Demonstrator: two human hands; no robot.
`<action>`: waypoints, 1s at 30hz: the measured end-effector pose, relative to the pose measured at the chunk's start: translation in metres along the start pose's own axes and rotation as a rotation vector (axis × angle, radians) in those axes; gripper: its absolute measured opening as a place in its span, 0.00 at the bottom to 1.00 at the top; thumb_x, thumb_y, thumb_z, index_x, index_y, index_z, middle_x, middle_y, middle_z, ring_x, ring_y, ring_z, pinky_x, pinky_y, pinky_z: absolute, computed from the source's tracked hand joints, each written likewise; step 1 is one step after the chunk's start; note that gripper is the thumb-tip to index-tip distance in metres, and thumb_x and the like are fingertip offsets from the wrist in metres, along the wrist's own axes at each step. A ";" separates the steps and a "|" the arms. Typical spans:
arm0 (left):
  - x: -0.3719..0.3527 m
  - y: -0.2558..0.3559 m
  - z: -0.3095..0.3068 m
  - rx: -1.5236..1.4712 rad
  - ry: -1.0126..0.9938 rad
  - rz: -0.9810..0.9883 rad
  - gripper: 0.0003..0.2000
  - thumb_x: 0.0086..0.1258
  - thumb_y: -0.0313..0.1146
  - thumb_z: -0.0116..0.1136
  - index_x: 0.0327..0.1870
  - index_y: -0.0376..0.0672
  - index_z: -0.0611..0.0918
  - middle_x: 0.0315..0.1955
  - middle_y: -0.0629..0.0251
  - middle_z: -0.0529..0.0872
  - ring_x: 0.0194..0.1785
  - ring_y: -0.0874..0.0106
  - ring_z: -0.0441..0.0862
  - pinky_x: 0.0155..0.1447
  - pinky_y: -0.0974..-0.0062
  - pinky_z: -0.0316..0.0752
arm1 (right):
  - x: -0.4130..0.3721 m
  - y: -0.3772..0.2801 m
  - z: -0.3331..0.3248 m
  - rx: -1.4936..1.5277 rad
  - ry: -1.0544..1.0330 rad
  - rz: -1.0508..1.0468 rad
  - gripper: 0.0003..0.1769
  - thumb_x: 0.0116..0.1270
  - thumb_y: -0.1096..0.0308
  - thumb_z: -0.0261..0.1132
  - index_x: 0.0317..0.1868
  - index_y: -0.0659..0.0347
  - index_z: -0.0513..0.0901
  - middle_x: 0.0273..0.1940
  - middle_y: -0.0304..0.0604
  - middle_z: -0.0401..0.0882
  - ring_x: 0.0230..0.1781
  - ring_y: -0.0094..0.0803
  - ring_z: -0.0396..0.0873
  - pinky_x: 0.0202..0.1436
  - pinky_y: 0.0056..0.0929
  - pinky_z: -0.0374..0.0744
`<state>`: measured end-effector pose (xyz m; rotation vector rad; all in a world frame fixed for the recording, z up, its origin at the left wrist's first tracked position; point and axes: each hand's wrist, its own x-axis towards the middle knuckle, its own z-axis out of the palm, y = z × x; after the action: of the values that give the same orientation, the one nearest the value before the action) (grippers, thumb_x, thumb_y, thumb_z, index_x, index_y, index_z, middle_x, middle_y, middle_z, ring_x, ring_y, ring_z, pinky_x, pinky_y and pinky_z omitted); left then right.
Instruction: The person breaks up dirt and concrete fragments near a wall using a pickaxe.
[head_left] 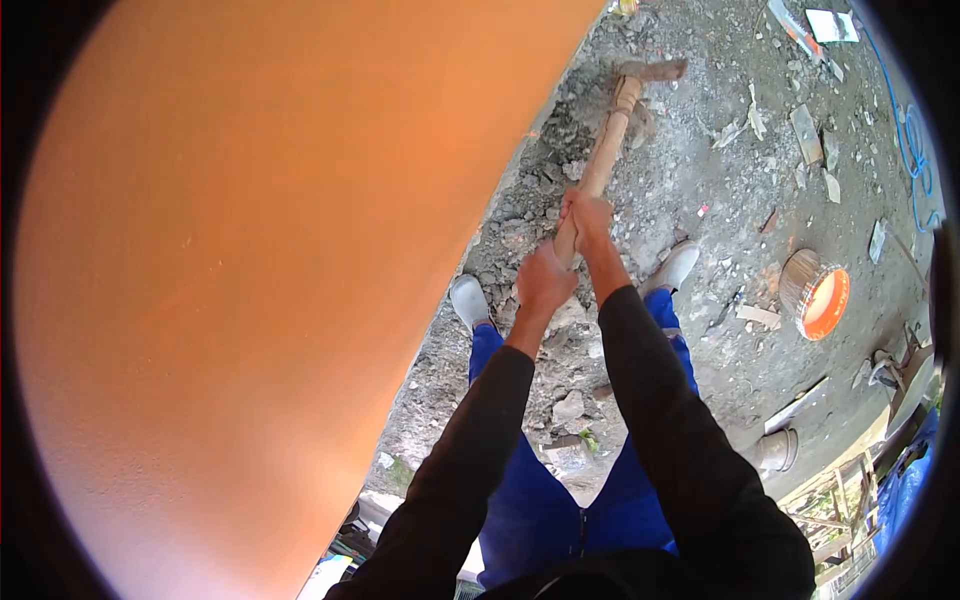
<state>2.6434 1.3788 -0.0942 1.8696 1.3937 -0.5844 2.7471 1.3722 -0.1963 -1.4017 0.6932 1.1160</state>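
Observation:
Both of my hands are wrapped round the wooden handle of a mattock (604, 150). My left hand (545, 277) grips it near its lower end, and my right hand (590, 215) holds it just above. The rusty metal head (655, 71) is at the far end, over or on the broken, rubbly ground (560, 135) beside the orange wall; whether it touches the soil I cannot tell. Loose stones and clods lie along the foot of the wall, between and around my shoes.
The orange wall (240, 250) fills the left side. To the right stands a bucket with an orange rim (824, 303), with another container (778, 450) lower down. A blue hose (912, 150), wood scraps and debris lie on the right. Wooden pieces and a blue sheet (905, 490) are at lower right.

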 end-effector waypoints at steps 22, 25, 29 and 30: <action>0.094 0.246 -0.005 -0.208 0.163 0.839 0.17 0.55 0.33 0.71 0.43 0.40 0.80 0.32 0.45 0.88 0.42 0.43 0.87 0.47 0.49 0.81 | 0.000 -0.306 -0.075 0.226 0.232 -0.769 0.09 0.67 0.74 0.68 0.36 0.74 0.79 0.27 0.46 0.81 0.22 0.31 0.80 0.26 0.31 0.82; 0.117 0.181 0.005 -0.117 0.115 0.432 0.17 0.56 0.33 0.70 0.46 0.38 0.82 0.38 0.44 0.90 0.47 0.45 0.88 0.53 0.51 0.82 | 0.068 -0.230 -0.027 0.121 0.074 -0.495 0.08 0.66 0.74 0.67 0.34 0.74 0.80 0.26 0.46 0.81 0.20 0.33 0.79 0.23 0.32 0.79; 0.063 0.092 0.032 -0.090 -0.003 0.042 0.20 0.55 0.32 0.69 0.49 0.35 0.81 0.43 0.40 0.89 0.50 0.42 0.88 0.55 0.50 0.82 | 0.084 -0.096 -0.020 -0.071 -0.044 -0.131 0.09 0.63 0.73 0.68 0.29 0.71 0.81 0.22 0.45 0.79 0.18 0.33 0.78 0.20 0.34 0.76; 0.054 0.098 0.015 -0.030 -0.021 0.078 0.20 0.55 0.32 0.69 0.48 0.35 0.81 0.41 0.39 0.89 0.49 0.41 0.88 0.54 0.50 0.82 | 0.054 -0.106 -0.019 -0.002 0.001 -0.081 0.08 0.63 0.73 0.68 0.30 0.71 0.81 0.23 0.45 0.79 0.18 0.33 0.78 0.19 0.34 0.75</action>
<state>2.7539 1.3862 -0.1154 1.8795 1.3030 -0.5404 2.8665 1.3816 -0.2047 -1.4202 0.6309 1.0530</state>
